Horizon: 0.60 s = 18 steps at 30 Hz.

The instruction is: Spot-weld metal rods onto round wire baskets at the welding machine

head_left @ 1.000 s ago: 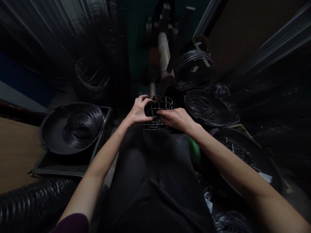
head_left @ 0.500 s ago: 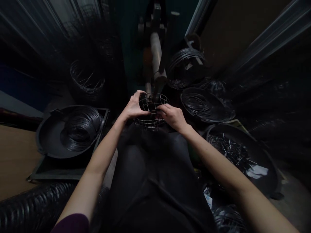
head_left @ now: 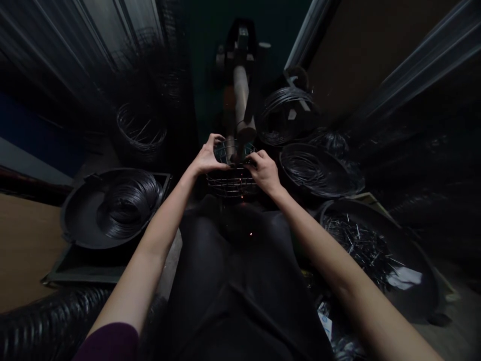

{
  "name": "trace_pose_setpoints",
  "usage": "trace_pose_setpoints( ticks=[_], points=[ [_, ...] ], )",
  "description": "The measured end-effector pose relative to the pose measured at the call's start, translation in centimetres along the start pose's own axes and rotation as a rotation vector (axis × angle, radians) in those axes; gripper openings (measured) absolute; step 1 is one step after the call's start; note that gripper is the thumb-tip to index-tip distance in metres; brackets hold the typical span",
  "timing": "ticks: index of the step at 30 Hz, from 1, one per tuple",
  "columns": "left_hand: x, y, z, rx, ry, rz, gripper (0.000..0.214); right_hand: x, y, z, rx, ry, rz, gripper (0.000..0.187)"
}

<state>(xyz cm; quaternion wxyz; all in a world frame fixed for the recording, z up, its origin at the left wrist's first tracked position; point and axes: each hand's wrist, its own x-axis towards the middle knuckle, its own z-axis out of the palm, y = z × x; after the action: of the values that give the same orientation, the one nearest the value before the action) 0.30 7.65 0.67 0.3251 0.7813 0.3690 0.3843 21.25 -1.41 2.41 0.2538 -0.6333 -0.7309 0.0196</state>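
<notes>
A round wire basket [head_left: 231, 188] sits in front of me, its metal grid around the lower arm of a welding machine [head_left: 242, 95]. My left hand [head_left: 210, 158] grips the basket's left side, thumb toward the middle and fingers over the rim. On the right, my right hand [head_left: 263, 169] is closed at the wires near the electrode tip, thumb and fingers pinched together. Whether it also pinches a separate piece of wire cannot be made out. Small orange sparks [head_left: 241, 196] drop below the basket toward my lap.
On the left, a dark basin [head_left: 80, 215] holds coiled wire rings. Another wire bundle [head_left: 141, 128] stands behind it. At right are a tray of wire rings [head_left: 304, 168], a basin of short metal rods [head_left: 356, 240] with a white paper, and a hanging wire coil [head_left: 287, 100].
Sparks have appeared under the basket. The basket and both hands have shifted slightly up in view, and the basket's tilt has changed a little. The surroundings sit slightly lower.
</notes>
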Motion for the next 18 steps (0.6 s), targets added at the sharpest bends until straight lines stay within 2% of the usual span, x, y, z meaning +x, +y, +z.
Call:
trace_pose_setpoints(
  ticks=[6, 12, 15, 18],
  points=[
    [0.8, -0.7, -0.5, -0.015, -0.003, 0.018, 0.088, 1.1, -0.1, 0.1, -0.011, 0.023, 0.009, 0.023],
    [0.9, -1.4, -0.3, -0.004, -0.005, 0.038, 0.096, 1.1, 0.1, -0.1, -0.012, -0.012, -0.002, 0.025],
    [1.2, -1.0, 0.0, 0.019, -0.015, 0.026, 0.099, 1.3, 0.3, -0.9, 0.005, 0.003, -0.033, 0.026],
    [0.7, -1.0, -0.4, 0.012, -0.056, 0.019, 0.109, 0.6, 1.0, -2.7, 0.042, 0.057, -0.065, 0.029]
  ],
)
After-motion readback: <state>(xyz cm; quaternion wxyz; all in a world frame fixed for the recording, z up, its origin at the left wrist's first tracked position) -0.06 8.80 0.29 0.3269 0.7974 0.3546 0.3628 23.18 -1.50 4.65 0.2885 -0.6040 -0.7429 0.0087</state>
